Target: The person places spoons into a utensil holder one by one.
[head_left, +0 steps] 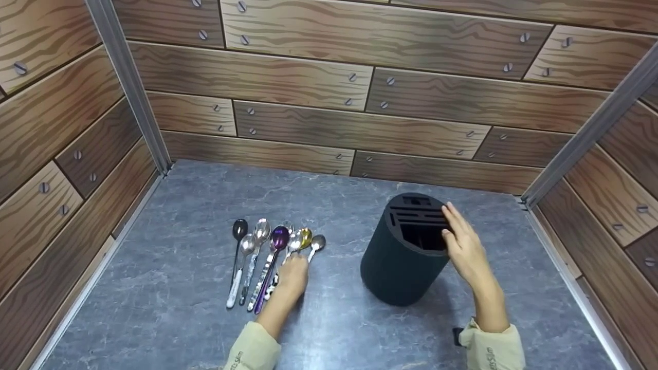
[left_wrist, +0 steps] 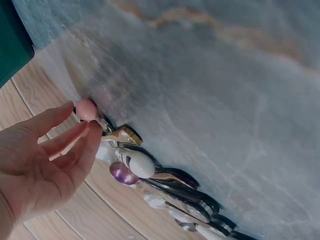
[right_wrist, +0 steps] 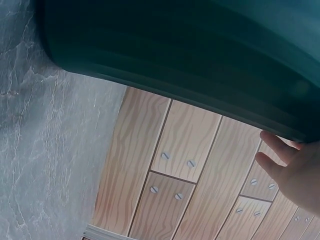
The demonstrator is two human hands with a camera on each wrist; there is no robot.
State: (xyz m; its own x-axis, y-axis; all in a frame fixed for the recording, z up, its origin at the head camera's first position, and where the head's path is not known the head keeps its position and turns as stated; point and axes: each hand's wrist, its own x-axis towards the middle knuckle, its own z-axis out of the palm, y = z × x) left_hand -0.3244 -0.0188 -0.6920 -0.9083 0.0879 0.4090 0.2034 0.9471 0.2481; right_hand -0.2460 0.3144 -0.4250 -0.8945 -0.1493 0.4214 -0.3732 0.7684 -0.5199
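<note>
Several spoons lie in a loose bunch on the table, among them a purple spoon (head_left: 279,238) and a black spoon (head_left: 239,229). My left hand (head_left: 294,275) is at the right side of the bunch, pinching the handle of a small dark-bowled spoon (head_left: 318,242). In the left wrist view a pink ball-shaped handle end (left_wrist: 86,110) shows between the thumb and fingers. To the right stands a dark green cylindrical utensil holder (head_left: 403,272), upright, with a black slotted top. My right hand (head_left: 465,252) rests on the holder's right rim with fingers fairly straight.
Grey marbled table (head_left: 169,298) lies under everything. Wood-patterned walls (head_left: 308,82) enclose the back and both sides, with metal strips at the corners. The holder stands between the spoons and the right wall.
</note>
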